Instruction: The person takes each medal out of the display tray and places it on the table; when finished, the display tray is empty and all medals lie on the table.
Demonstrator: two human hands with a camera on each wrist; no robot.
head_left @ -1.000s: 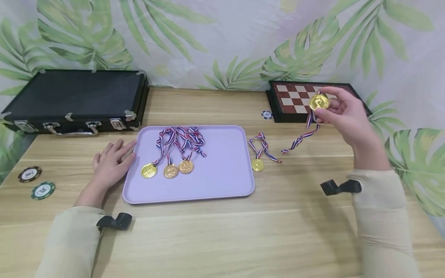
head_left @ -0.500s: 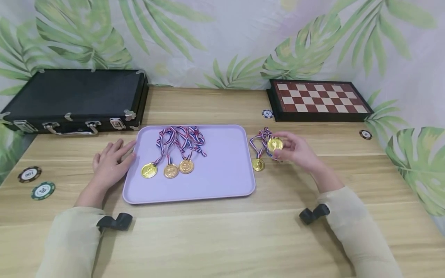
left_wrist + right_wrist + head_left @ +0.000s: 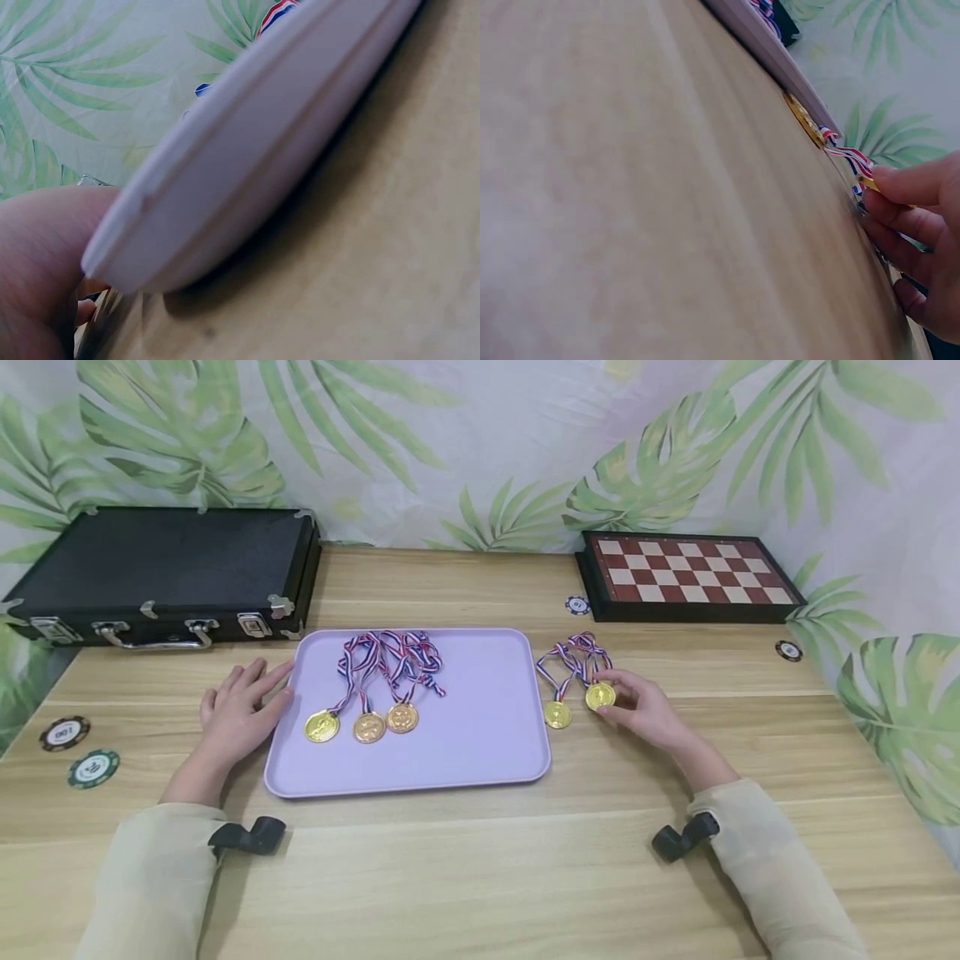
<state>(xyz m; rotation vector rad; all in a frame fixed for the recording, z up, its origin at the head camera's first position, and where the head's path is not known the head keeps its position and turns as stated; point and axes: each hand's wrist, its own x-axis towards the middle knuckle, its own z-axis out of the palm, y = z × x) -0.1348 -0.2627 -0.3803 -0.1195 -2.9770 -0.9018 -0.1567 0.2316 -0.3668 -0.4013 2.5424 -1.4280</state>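
- Leaf-print cloth hangs behind the wooden tabletop (image 3: 480, 877) where I sit, and everything is laid flat and within reach.
- My right hand (image 3: 647, 714) pinches a gold medal (image 3: 600, 696) by its edge, thumb and fingertips curled round the disc, which sits low on the wood just right of the tray. From the wrist view its striped ribbon (image 3: 849, 156) trails off from my fingers (image 3: 911, 186).
- That ribbon lies bunched toward the back, so the disc faces me, the same way as the second medal (image 3: 557, 715) just beside it on its left.
- Both of these lie on the bare wood, outside the lilac tray (image 3: 480, 760).
- Three more medals (image 3: 367, 727) rest in a row on the tray, discs nearest me, ribbons (image 3: 390, 656) gathered at the far rim.
- My left hand (image 3: 242, 710) lies flat with loose, straight fingers against the tray's left edge, gripping nothing; it looks placed to steady the tray.
- Further out: a black case (image 3: 161, 572) at the back left, a chessboard (image 3: 686, 575) at the back right, and poker chips (image 3: 66, 732) near the left edge.
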